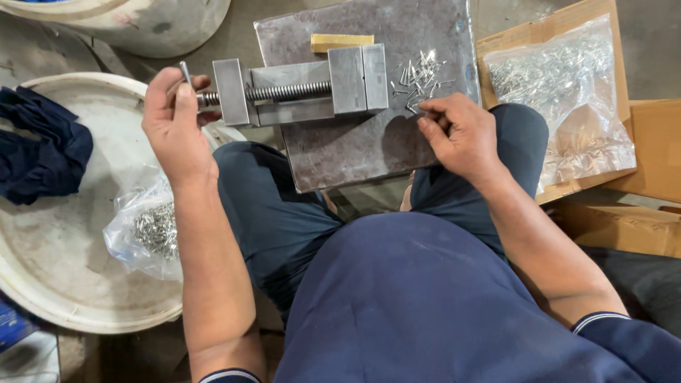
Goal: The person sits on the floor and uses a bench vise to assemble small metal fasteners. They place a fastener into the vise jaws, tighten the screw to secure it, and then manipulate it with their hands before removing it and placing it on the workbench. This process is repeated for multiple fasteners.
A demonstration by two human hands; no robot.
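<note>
A steel vise (305, 89) lies on a grey metal plate (362, 152) resting across my knees. My left hand (176, 120) grips the vise's thin handle bar (186, 73) at the left end of its threaded screw. My right hand (457, 135) rests on the plate with fingertips pinched at the edge of a small pile of short metal pins (420, 79). Whether a pin is between the fingers is hidden. A yellow block (340, 42) sits behind the vise.
A clear bag of metal pins (567, 92) lies on cardboard (638, 142) at right. At left, a white round lid (64, 269) holds another bag of pins (149, 227) and a dark blue cloth (42, 156). A white bucket (142, 25) stands behind.
</note>
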